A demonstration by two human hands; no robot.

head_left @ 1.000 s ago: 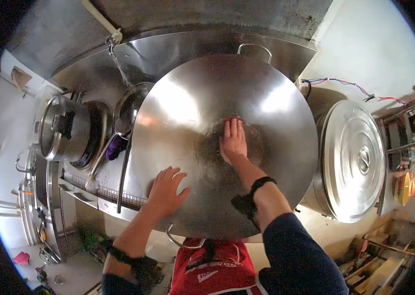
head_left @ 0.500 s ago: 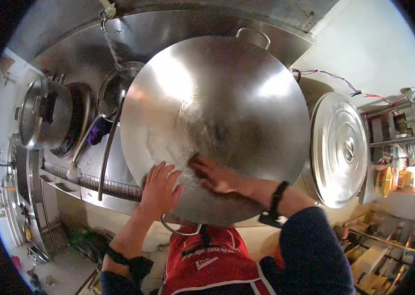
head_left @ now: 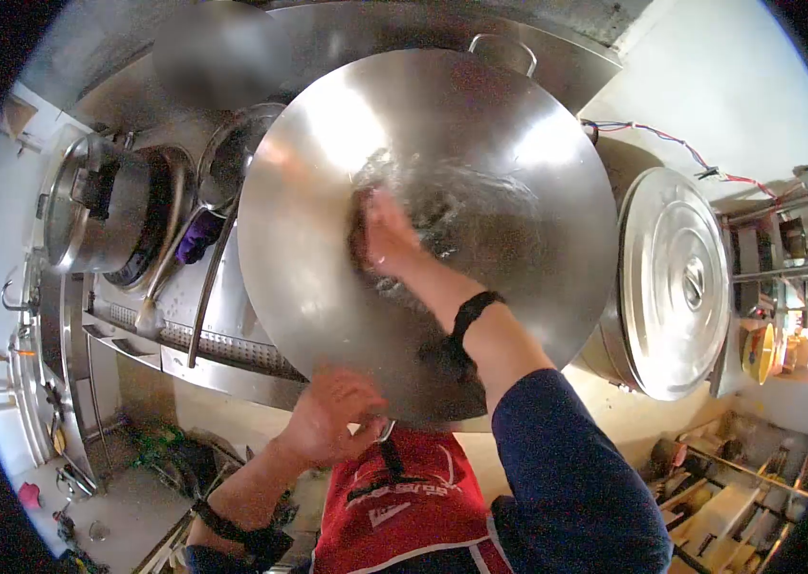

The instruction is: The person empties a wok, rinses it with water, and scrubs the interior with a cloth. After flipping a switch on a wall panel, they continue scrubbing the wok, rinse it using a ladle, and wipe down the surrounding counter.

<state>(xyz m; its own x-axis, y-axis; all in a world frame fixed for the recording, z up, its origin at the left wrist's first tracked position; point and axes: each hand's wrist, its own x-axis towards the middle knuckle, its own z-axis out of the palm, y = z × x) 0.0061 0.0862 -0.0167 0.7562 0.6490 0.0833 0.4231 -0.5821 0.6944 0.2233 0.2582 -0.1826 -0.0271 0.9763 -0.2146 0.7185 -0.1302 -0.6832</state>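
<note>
A large, shiny metal wok (head_left: 528,287) fills the middle of the view, with water moving in its bowl. My right hand (head_left: 388,234) reaches into the wok, fingers closed and pressed towards its inner wall. Something dark shows along the fingers, too blurred to name. At the near rim is my left hand (head_left: 335,418), smeared by motion, over the wok's near handle (head_left: 386,430). Whether its fingers grip that handle is hidden. The far handle (head_left: 504,46) stands free at the back.
A large round lid (head_left: 676,287) covers a pot on the right. Left are a lidded pot (head_left: 98,210), a smaller pan (head_left: 232,163), a purple cloth (head_left: 197,237) and a long rod (head_left: 213,287). A blurred grey round patch (head_left: 222,53) covers the upper left. Wires (head_left: 657,134) run along the right wall.
My right hand has moved up and left within the wok, and the water is stirred further back. My left hand has shifted down from the inner rim towards the near handle. The grey patch is new.
</note>
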